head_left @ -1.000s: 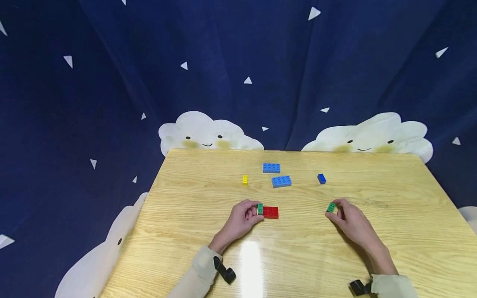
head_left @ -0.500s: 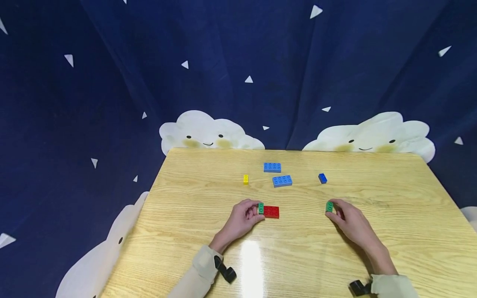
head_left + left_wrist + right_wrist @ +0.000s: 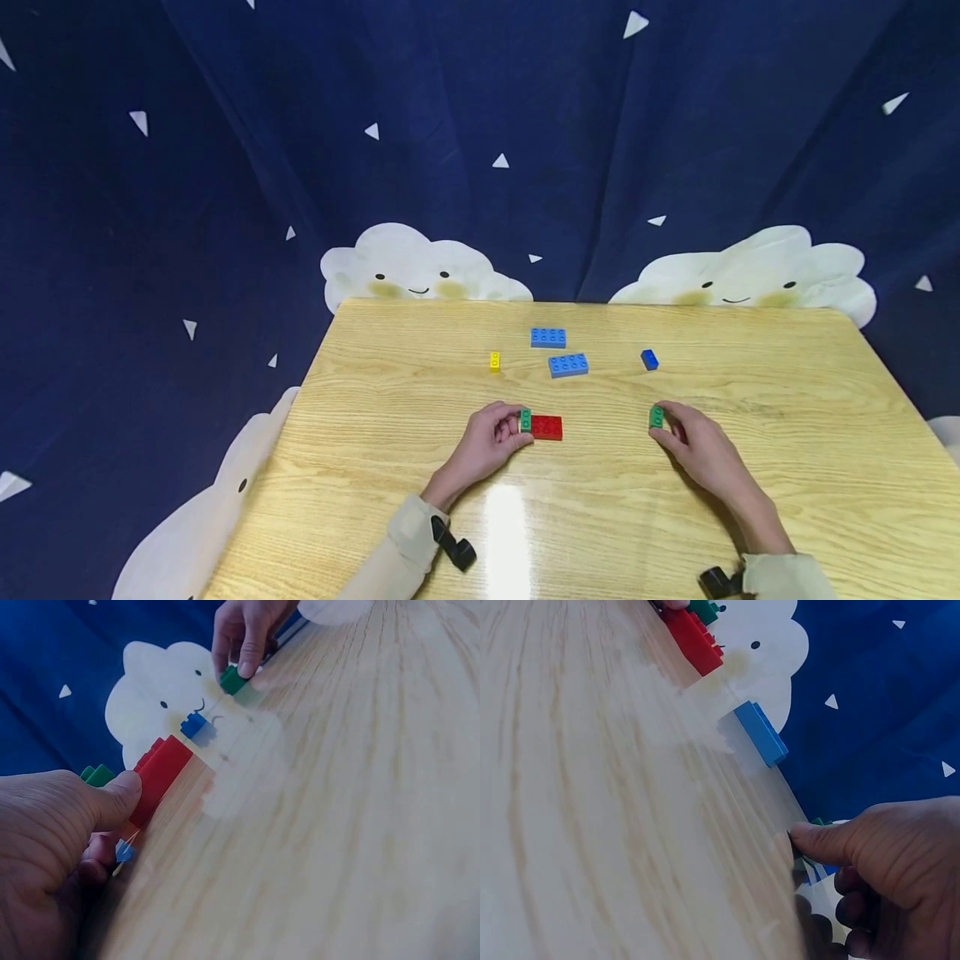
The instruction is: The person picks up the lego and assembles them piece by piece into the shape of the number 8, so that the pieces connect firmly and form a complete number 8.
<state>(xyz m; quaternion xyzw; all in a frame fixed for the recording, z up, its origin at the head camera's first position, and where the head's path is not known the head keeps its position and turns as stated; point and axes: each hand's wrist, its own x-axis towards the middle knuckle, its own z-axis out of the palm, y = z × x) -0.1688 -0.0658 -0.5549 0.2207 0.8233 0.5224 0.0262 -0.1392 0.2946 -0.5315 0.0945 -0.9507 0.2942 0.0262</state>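
A red brick (image 3: 548, 428) with studs lies on the wooden table (image 3: 390, 350) near its middle. At its left end sits a small green brick (image 3: 526, 419), seen raised above the red one in the right wrist view. My left hand (image 3: 483, 442) pinches this end between thumb and fingers; the thumb covers part of it in the left wrist view. Further right, my right hand (image 3: 701, 446) pinches another small green brick (image 3: 657, 417) close to the tabletop. In the right wrist view, the thumb mostly hides that brick.
Behind the hands lie two long blue bricks (image 3: 567, 365), a small yellow brick (image 3: 495, 362) and a small dark blue brick (image 3: 649, 360). A dark blue curtain (image 3: 450, 100) with cloud shapes hangs behind the table's far edge.
My right hand has moved slightly left, and its green brick has turned from slanted to nearly straight. My left hand stays on the bricks.
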